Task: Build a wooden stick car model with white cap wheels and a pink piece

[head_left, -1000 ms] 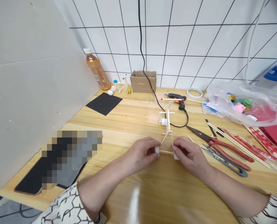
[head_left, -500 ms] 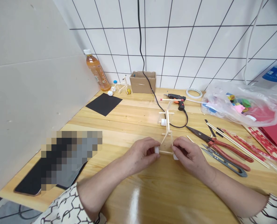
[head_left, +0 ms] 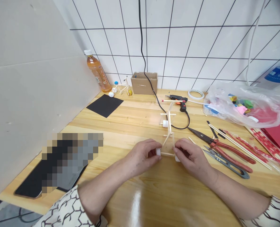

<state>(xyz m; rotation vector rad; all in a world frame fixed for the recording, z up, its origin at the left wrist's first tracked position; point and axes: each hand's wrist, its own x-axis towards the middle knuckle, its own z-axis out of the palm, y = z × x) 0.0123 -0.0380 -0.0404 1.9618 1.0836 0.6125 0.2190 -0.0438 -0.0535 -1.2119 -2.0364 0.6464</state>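
Left hand (head_left: 144,155): grip pinching near-left cap (head_left: 158,152), partly hidden. Right hand (head_left: 192,155): grip pinching near-right cap (head_left: 177,159), top covered. Far-right bottle (head_left: 278,74) cut off.

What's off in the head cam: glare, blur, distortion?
Head view: white glare streak on the glossy pale wooden tabletop near the bottom edge; head view: coarse pixel blocks mask part of the flat black rectangular slab; head view: grid of the black-lined white tiled wall fans outward; head view: no obvious motion blur on the bare left hand or bare right hand.
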